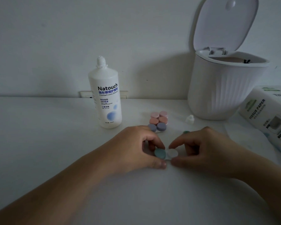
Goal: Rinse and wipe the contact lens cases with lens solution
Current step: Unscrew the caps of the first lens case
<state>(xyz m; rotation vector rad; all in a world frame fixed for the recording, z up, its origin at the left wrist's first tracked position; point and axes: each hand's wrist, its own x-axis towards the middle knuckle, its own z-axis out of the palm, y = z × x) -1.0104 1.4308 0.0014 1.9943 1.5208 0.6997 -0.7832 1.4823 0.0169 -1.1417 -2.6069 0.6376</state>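
Left hand (136,146) pinches the teal cap, right hand (199,148) the white well, of a small, light, rigid plastic lens case (165,154), probably slippery, best gripped at its rims.

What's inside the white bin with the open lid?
Inside the white bin only a brownish patch and something small and black near the rim show. Its wall hides everything deeper.

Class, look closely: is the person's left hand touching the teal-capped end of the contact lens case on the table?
Touching. The head view shows the left hand with thumb and fingertips pinching the teal cap of the lens case.
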